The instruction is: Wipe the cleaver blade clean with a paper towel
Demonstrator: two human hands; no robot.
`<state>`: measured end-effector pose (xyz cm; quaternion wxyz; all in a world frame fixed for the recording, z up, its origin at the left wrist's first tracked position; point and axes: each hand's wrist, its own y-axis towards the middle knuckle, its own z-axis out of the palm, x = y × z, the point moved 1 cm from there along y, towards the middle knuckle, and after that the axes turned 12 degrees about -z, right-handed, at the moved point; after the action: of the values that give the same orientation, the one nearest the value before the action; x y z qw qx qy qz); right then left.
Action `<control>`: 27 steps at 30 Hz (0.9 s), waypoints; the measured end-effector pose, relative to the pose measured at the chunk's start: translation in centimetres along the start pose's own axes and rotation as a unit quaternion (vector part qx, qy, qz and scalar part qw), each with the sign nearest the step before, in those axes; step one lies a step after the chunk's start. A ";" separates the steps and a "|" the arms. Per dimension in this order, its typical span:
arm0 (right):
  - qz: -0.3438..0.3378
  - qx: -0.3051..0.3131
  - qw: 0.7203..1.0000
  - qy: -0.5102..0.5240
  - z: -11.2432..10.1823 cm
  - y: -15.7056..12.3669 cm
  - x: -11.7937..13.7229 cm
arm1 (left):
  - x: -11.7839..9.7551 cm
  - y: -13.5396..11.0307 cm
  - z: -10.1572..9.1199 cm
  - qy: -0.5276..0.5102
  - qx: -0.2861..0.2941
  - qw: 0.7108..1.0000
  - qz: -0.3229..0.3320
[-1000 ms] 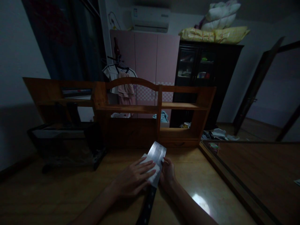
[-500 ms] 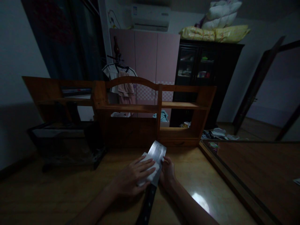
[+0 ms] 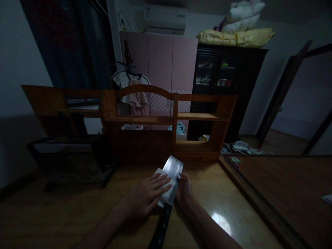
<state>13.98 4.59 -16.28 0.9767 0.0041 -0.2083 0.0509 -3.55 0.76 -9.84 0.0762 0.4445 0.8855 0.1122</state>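
A cleaver (image 3: 174, 166) with a broad shiny blade and a black riveted handle lies slanted in front of me, handle toward me. My left hand (image 3: 145, 195) lies over the blade, its fingers close together and pressing a folded white tissue (image 3: 166, 197) onto the flat of the metal. On the other side, my right hand (image 3: 185, 190) grips the blade's right edge with curled fingers. Neither hand is on the handle. Part of the blade is hidden under the tissue and the left fingers.
Beneath my arms is a glossy wooden tabletop (image 3: 215, 193) with a bright light reflection. A wooden shelf unit (image 3: 145, 119) stands along its far side. At left sits a dark, glass-fronted appliance (image 3: 67, 162). A raised wooden edge (image 3: 241, 190) borders the right.
My left hand and the tissue have shifted slightly on the blade, and a tissue corner now shows below the fingers. The right hand keeps its hold. The view has moved a little.
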 end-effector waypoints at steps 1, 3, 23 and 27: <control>0.006 0.001 1.000 -0.001 0.1 -0.1 0.0 | 0.0 0.0 0.1 -0.003 -0.001 1.000 0.000; 0.007 -0.006 1.000 0.003 0.3 -0.1 0.1 | 0.0 -0.1 0.5 -0.006 -0.003 1.000 0.000; -0.013 -0.038 0.999 -0.006 0.1 0.1 0.1 | 0.5 0.3 2.3 0.051 -0.009 0.998 0.031; -0.004 -0.002 1.000 0.022 -0.1 0.2 0.3 | 1.5 0.0 1.4 0.037 -0.020 0.999 0.006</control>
<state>14.25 4.87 -16.30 0.9812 0.0016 -0.1873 0.0470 -4.13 2.12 -11.22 0.0510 0.4440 0.8825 0.1466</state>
